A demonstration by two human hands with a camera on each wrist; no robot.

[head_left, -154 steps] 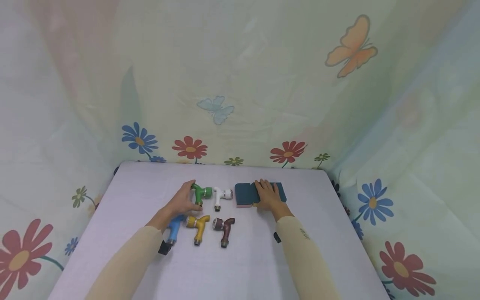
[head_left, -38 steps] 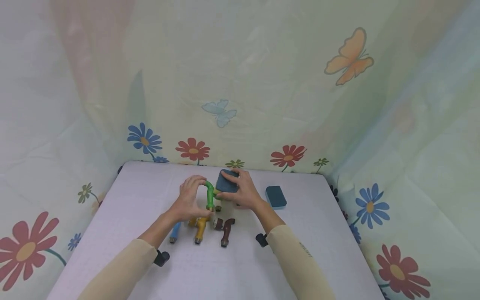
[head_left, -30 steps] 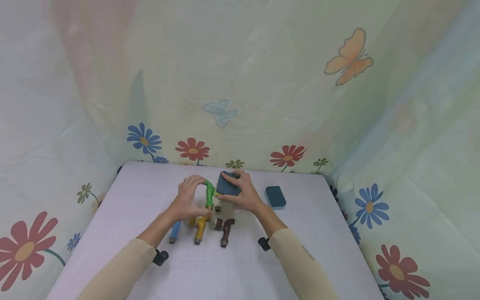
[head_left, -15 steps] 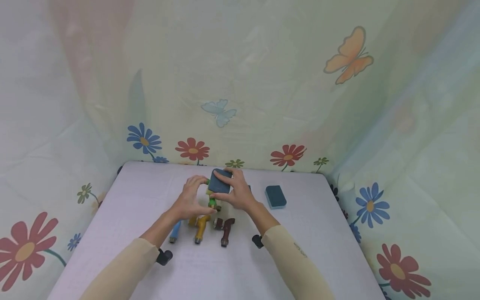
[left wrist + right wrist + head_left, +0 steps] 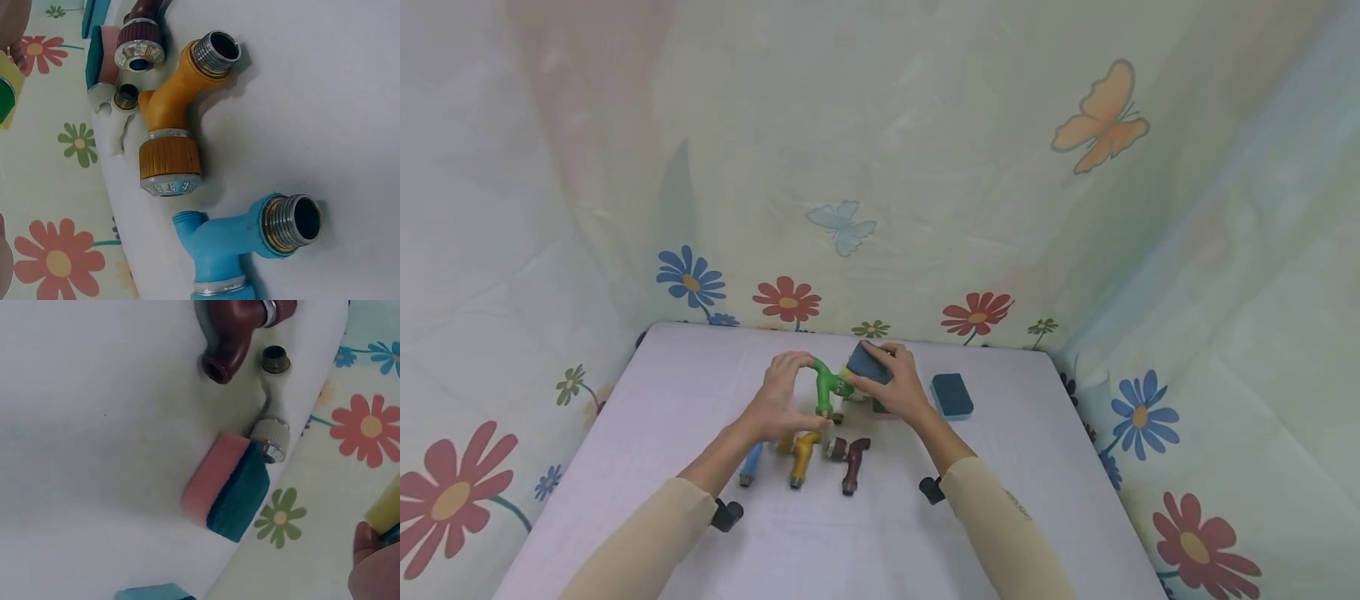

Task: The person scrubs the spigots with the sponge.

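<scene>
Above the table, my left hand [image 5: 775, 404] holds a green tap [image 5: 823, 390] upright, thumb at its threaded end and fingers at its spout. My right hand [image 5: 901, 387] pinches a yellow sponge [image 5: 868, 363] with a dark scouring face, its yellow side against or very near the tap's knob; contact is unclear. In the left wrist view, a yellow tap [image 5: 170, 112] and a blue tap [image 5: 219, 240] lie below the left hand. The right wrist view shows a maroon tap [image 5: 232, 328] and a white tap [image 5: 275, 400] on the table, the white one beside a pink sponge [image 5: 215, 478].
A light-blue sponge [image 5: 951, 395] with a dark top lies right of the right hand. White cloth covers the table [image 5: 850, 550]. Behind its far edge hangs a flower-print curtain [image 5: 910, 200].
Over five seconds, the left hand lifted the green tap and the right hand took the yellow sponge from among the others. Since half a second ago, the sponge has shifted right across the tap.
</scene>
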